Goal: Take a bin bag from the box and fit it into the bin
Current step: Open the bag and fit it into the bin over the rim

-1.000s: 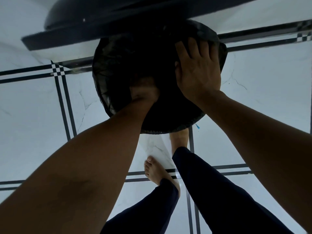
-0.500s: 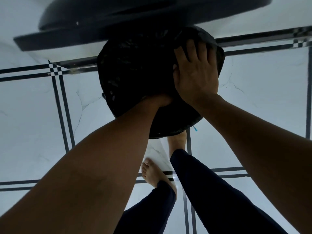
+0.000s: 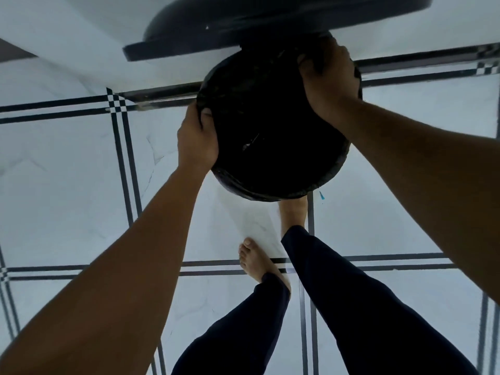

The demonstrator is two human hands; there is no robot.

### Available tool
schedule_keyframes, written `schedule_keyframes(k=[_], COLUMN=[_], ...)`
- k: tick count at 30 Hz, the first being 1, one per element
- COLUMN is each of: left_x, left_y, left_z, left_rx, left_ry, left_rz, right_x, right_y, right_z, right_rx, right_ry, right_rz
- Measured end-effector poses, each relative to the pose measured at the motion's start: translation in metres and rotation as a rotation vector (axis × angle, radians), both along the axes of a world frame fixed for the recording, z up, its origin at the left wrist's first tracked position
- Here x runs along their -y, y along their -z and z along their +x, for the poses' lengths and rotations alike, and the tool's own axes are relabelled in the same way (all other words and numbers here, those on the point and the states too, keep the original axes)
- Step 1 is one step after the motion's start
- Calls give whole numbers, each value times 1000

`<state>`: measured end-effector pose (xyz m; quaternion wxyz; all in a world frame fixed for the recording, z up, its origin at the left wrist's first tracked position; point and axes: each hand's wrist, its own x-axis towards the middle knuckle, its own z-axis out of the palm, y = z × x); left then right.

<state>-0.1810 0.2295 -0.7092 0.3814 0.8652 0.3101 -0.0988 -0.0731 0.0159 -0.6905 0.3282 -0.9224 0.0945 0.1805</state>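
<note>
A round black bin (image 3: 319, 188) stands on the tiled floor below me, seen from above. A black bin bag (image 3: 270, 125) lines its inside and is folded over its rim. My left hand (image 3: 197, 139) grips the bag edge at the bin's left rim, fingers curled over it. My right hand (image 3: 328, 77) grips the bag edge at the far right rim. The box is not in view.
A dark rounded object (image 3: 243, 25) overhangs the bin's far side at the top of the view. White floor tiles (image 3: 67, 185) with dark lines surround the bin. My bare feet (image 3: 257, 263) and dark trouser legs stand just in front of it.
My left hand came out of the bin's inside and moved to the left rim. My right hand shifted from flat on the bag to gripping the far right rim.
</note>
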Motion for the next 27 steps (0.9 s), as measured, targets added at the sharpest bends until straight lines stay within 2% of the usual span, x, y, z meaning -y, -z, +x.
schedule_keyframes(k=[3,6,10,12,14,16,18,21,27], left_x=[-1,-10,-24,-33,-38,-38,-37,-35,-32], left_y=[4,11,18,21,22,20,20,20,30], left_z=[8,14,22,24,26,32,38,47,54], left_rx=[78,153,103,24,-24,17,114,175,189], left_ry=[-145,-202,-511,-601,-634,-678,-693,-655,-579], left_rz=[-76,-119,-289,-378,-415,-409,-459,-513,-306], right_x=[-2,-1,4,5,6,7,4,1,10], right_y=[2,10,16,18,20,22,19,16,24], right_z=[9,15,18,21,23,24,22,17,17], right_rx=[-47,-94,-129,-142,-117,-19,81,124,107], right_ry=[51,111,202,242,266,254,168,-14,-38], right_rz=[-28,-83,-77,-65,-63,-44,-11,4,41])
